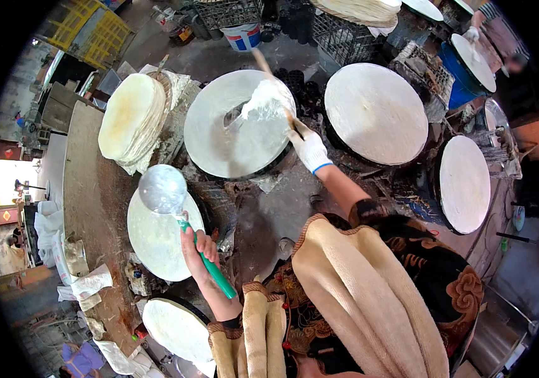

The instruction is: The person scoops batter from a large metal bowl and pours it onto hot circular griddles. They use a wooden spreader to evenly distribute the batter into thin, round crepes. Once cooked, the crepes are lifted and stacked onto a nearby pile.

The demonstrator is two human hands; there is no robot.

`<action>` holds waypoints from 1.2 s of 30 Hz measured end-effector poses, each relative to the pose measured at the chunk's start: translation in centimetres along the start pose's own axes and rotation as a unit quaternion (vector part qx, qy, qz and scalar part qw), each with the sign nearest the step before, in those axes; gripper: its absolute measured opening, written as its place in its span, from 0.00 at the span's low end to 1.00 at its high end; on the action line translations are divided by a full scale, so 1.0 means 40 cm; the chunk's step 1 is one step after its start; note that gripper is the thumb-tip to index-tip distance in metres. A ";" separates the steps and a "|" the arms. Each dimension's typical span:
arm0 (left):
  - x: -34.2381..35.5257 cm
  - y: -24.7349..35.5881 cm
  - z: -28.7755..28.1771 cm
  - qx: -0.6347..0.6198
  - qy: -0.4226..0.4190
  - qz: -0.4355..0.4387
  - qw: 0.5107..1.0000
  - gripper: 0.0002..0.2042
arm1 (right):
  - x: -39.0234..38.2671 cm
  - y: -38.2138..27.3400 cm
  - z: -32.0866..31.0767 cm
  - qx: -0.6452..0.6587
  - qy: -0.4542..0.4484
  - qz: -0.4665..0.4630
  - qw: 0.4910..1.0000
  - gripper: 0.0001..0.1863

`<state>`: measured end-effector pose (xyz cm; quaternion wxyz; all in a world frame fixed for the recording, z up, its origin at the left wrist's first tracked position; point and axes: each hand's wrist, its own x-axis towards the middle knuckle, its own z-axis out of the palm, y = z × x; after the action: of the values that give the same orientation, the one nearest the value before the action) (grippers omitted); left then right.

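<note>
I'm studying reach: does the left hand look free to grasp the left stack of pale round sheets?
Probably not: the left hand is wrapped around the green-handled ladle, though nothing appears to cover the left stack of pale round sheets.

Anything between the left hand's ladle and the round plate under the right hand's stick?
Nothing visible stands between the green-handled ladle in the left hand and that round plate; the stack of thin sheets lies left of the path, and the right hand is at the plate's right edge.
</note>
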<state>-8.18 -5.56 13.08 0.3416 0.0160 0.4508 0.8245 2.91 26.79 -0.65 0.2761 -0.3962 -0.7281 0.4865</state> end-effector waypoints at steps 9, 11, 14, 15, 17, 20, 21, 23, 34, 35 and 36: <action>0.078 -0.134 -0.068 -0.100 0.054 -0.202 0.973 0.21 | -0.014 -0.113 0.003 0.282 -0.171 0.252 0.910 0.22; 0.081 -0.138 -0.074 -0.095 0.047 -0.202 0.974 0.21 | -0.031 -0.118 -0.060 0.277 -0.048 0.244 0.928 0.24; 0.087 -0.134 -0.051 -0.060 0.031 -0.214 0.975 0.21 | -0.068 -0.033 -0.056 0.143 -0.065 0.180 0.971 0.27; 0.097 -0.141 -0.060 -0.062 0.042 -0.214 0.974 0.21 | -0.089 -0.071 -0.041 0.144 -0.123 0.216 0.958 0.26; 0.123 -0.160 -0.046 -0.064 0.042 -0.217 0.973 0.21 | -0.068 0.003 0.022 0.121 -0.141 0.100 0.978 0.25; 0.112 -0.161 -0.063 -0.055 0.056 -0.186 0.979 0.21 | 0.017 -0.086 -0.027 0.141 -0.244 0.226 0.933 0.23; 0.111 -0.160 -0.053 -0.043 0.058 -0.180 0.981 0.20 | 0.051 -0.095 -0.062 0.122 -0.226 0.212 0.943 0.23; 0.139 -0.169 -0.025 -0.021 0.046 -0.189 0.981 0.20 | 0.125 0.011 -0.089 0.095 -0.127 0.147 0.976 0.24; 0.352 -0.149 -0.072 0.006 0.032 -0.267 0.963 0.19 | 0.013 -0.065 -0.157 -0.020 -0.367 0.109 0.924 0.27; 0.379 -0.153 -0.059 0.013 0.036 -0.268 0.963 0.17 | -0.003 -0.055 -0.187 0.059 -0.362 0.157 0.917 0.27; 0.402 -0.155 -0.057 0.020 0.048 -0.266 0.963 0.15 | -0.034 -0.059 -0.183 0.059 -0.314 0.158 0.934 0.26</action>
<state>-17.88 4.29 2.51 0.5260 -0.1369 0.4712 0.6946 8.69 28.73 4.25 -0.0241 -0.3156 -0.6759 0.6656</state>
